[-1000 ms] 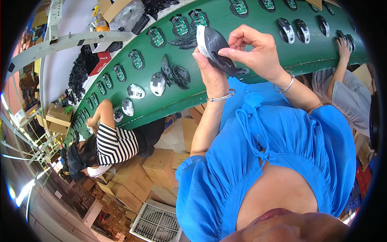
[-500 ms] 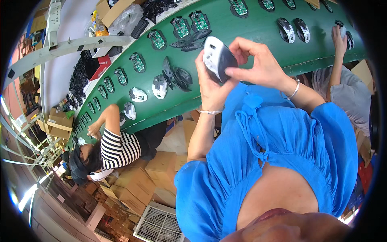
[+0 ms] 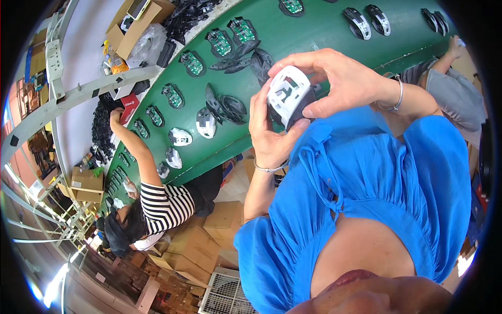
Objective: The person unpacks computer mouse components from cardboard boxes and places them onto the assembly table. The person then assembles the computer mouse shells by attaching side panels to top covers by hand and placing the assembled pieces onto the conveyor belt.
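Between my two hands is a computer mouse shell [image 3: 286, 93], white on top with cut-outs and black along its side. My left hand [image 3: 267, 131] grips it from the left, thumb below. From the right, my right hand [image 3: 334, 78] closes on it, fingers over the far edge and thumb at the near black side. Beyond my left hand, black plastic shell pieces [image 3: 226, 104] lie in a pile on the green work surface [image 3: 308, 39]. A white and black mouse shell [image 3: 206, 123] rests beside that pile.
Mouse bases with green circuit boards [image 3: 219, 43] line the far side. Assembled-looking mice [image 3: 357, 23] lie to the right. A co-worker in a striped top [image 3: 162, 206] reaches across at left; another in grey [image 3: 456, 97] sits at right. Cardboard boxes [image 3: 191, 251] stand behind the striped co-worker.
The mouse shell in my hands has been turned so its white top shows more. The striped co-worker's arm has stretched out toward the black parts. The right co-worker's hand has drawn back from the surface.
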A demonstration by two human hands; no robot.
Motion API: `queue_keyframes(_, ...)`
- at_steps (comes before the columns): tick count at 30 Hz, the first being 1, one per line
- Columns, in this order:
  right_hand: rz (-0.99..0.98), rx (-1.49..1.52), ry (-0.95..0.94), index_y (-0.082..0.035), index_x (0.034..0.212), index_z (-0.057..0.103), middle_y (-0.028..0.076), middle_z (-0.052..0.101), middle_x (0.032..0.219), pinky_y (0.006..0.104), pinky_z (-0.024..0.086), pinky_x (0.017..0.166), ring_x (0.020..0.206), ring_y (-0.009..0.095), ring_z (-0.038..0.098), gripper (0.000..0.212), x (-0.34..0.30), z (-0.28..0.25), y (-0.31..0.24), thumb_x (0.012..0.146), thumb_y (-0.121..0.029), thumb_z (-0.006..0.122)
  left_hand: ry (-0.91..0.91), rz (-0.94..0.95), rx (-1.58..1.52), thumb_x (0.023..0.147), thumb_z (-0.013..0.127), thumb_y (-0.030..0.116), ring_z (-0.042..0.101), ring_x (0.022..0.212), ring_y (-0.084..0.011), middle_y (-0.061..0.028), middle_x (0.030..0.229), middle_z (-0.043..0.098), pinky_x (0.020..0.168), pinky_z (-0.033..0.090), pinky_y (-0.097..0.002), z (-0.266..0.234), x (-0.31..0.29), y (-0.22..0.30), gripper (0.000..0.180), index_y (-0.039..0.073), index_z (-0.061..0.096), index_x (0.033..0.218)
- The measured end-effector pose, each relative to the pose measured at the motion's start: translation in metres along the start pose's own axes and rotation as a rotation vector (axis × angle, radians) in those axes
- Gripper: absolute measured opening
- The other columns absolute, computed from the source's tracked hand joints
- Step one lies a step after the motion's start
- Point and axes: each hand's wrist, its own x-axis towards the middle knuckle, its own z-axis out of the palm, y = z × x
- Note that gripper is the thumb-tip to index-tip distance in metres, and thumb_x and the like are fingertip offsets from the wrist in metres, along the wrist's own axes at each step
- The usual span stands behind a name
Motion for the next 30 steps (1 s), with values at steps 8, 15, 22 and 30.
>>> queue_keyframes(8,0.14,0.247,-0.041,0.005,0.118,0.055,0.012,0.062,0.108,0.0333,0.046,0.091,0.099,0.017,0.059,0.06,0.004,-0.007,0.023,0.062,-0.005,0.076,-0.085,-0.01,0.118,0.06,0.081,0.012,0.053,0.108,-0.0227,-0.0127,0.116,0.051,0.093,0.042,-0.0345,-0.014,0.004,0.002,0.081,-0.003,0.041,0.129)
queue_keyframes(15,0.229,0.33,0.018,0.001,0.107,0.059,0.007,0.063,0.1,0.0264,0.045,0.086,0.093,0.012,0.058,0.051,0.016,-0.017,0.027,0.062,-0.018,0.073,-0.347,-0.126,0.243,0.061,0.081,0.012,0.052,0.112,-0.0226,-0.0155,0.122,0.05,0.093,0.045,-0.035,-0.034,0.011,0.017,0.088,-0.001,0.031,0.134)
queue_keyframes(22,0.245,0.277,0.01,-0.001,0.107,0.059,0.007,0.062,0.099,0.0266,0.046,0.085,0.092,0.013,0.058,0.051,0.027,-0.017,0.021,0.063,-0.022,0.073,-0.353,-0.238,0.054,0.066,0.077,0.012,0.054,0.109,-0.0209,-0.0179,0.119,0.052,0.093,0.045,-0.0349,-0.035,0.021,0.025,0.088,-0.005,0.026,0.136)
queue_keyframes(30,0.135,-0.351,-0.228,0.003,0.098,0.063,0.01,0.062,0.089,0.0264,0.048,0.07,0.08,0.014,0.059,0.055,0.037,-0.022,0.006,0.052,-0.022,0.079,-0.363,-0.351,0.193,0.067,0.078,0.006,0.059,0.099,-0.0179,-0.0144,0.109,0.06,0.084,0.05,-0.0299,-0.034,0.026,0.023,0.07,-0.008,0.043,0.126)
